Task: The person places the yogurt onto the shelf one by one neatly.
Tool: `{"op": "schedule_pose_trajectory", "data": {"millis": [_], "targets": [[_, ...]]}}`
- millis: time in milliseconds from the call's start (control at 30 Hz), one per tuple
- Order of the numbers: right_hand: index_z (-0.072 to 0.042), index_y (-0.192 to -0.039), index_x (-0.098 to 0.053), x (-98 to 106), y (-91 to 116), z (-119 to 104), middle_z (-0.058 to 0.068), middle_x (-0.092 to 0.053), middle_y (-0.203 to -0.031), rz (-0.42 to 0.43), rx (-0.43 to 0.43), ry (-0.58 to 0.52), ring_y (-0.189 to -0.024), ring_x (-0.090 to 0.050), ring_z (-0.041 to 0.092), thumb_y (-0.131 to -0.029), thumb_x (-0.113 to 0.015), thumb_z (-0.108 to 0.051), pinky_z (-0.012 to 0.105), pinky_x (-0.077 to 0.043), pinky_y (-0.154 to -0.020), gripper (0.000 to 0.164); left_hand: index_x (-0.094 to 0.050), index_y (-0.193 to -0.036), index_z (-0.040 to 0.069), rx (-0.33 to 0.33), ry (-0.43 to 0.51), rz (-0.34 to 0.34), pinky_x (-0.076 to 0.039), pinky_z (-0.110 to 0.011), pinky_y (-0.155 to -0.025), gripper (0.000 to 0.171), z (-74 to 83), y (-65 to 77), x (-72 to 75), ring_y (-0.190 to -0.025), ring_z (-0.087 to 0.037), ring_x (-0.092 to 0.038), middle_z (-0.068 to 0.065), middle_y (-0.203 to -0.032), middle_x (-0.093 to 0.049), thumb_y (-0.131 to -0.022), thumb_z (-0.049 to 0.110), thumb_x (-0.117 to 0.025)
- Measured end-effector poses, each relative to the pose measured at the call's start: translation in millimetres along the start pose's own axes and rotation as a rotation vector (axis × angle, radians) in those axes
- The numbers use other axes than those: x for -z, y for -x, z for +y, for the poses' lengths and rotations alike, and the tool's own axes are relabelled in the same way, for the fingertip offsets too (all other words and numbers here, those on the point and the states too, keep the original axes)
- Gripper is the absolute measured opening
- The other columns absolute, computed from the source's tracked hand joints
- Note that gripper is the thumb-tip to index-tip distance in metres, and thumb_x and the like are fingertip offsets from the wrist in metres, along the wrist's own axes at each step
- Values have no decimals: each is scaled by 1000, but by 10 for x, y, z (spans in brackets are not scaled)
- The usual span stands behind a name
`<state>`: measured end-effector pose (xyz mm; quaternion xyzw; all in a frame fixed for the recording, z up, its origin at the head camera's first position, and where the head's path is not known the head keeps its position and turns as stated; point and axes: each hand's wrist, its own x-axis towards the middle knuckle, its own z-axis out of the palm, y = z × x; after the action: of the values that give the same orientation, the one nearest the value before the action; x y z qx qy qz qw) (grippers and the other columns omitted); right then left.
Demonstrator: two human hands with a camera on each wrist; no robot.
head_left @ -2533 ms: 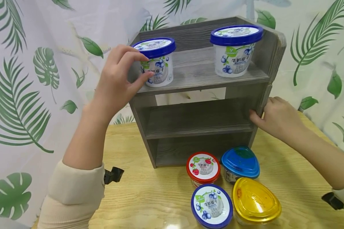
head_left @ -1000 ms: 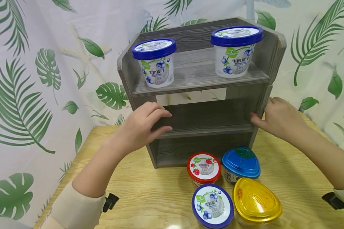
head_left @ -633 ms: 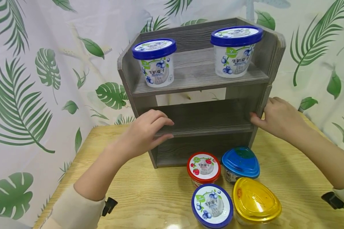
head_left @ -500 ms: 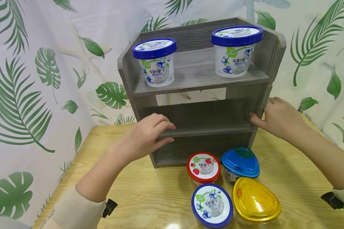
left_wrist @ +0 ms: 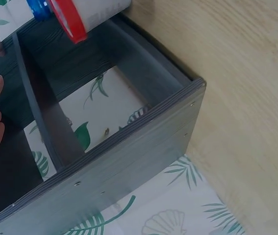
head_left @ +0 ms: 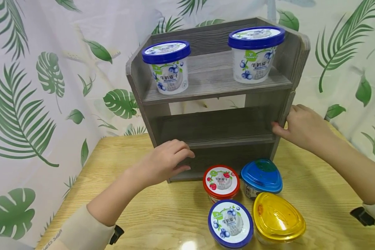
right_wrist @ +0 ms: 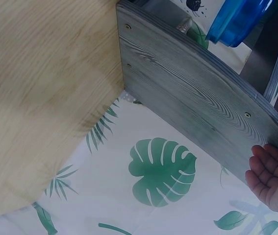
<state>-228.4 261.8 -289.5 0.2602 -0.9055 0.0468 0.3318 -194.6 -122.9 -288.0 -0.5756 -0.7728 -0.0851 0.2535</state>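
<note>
My left hand [head_left: 167, 161] hovers before the lower part of the grey wooden shelf [head_left: 206, 71], thumb and fingers parted and nothing between them. On the right, my right hand [head_left: 307, 128] grips the shelf's side panel, thumb on the inner side and fingers outside; the right wrist view shows its curled fingers [right_wrist: 264, 171] against the outer face. Two blueberry tubs with dark blue lids, a left one [head_left: 172, 78] and a right one [head_left: 251, 66], stand upright on the top board. A red-lidded strawberry tub [head_left: 222, 182] stands on the table just right of my left hand.
Beside the strawberry tub stand a tub with a rounded-triangular blue lid [head_left: 262, 175], one with a gold lid [head_left: 278, 217] and another blueberry tub [head_left: 231, 224]. They sit on the light wooden table [head_left: 156, 215]. A leaf-print cloth [head_left: 90, 80] hangs behind the shelf.
My left hand has let go of the left blueberry tub on the top board and moved down past the middle board. My right hand has stayed on the side panel.
</note>
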Motion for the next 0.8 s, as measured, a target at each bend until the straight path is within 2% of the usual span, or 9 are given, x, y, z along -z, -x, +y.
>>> {"op": "schedule_pose_trajectory", "data": {"millis": [200,400,633,800], "targets": [[3,-101,-49,13,-14,-19,16,-57,-65,-7,-6,7,-58,-55,34,-74,-67,-20,47,-50,-56,40,-61,-101,7,1,25,-32,-49,-25,-86,31,48,56,-83,-93,-16,-58,-2,-98,-59,-76,11,-79],[4,-99,-49,12,-15,-28,17,-57,-65,-5,-15,-1,-59,-55,35,-74,-67,-20,48,-49,-56,38,-61,-101,8,-49,50,-58,-48,-22,-85,33,104,72,-167,-92,-15,-58,-2,-99,-60,-74,11,-80],[5,-98,-49,3,0,-30,16,-55,-63,-12,-33,0,-58,-54,35,-74,-68,-20,48,-48,-54,39,-61,-103,10,-81,77,-130,-48,-22,-84,39,213,86,-260,-93,-14,-58,-1,-100,-60,-73,22,-82],[4,-96,-49,18,6,-33,15,-54,-64,-32,-55,-4,-59,-53,34,-76,-67,-20,47,-47,-54,36,-61,-104,11,-104,93,-149,-47,-21,-84,43,275,110,-343,-95,-13,-57,0,-101,-61,-71,25,-84]]}}
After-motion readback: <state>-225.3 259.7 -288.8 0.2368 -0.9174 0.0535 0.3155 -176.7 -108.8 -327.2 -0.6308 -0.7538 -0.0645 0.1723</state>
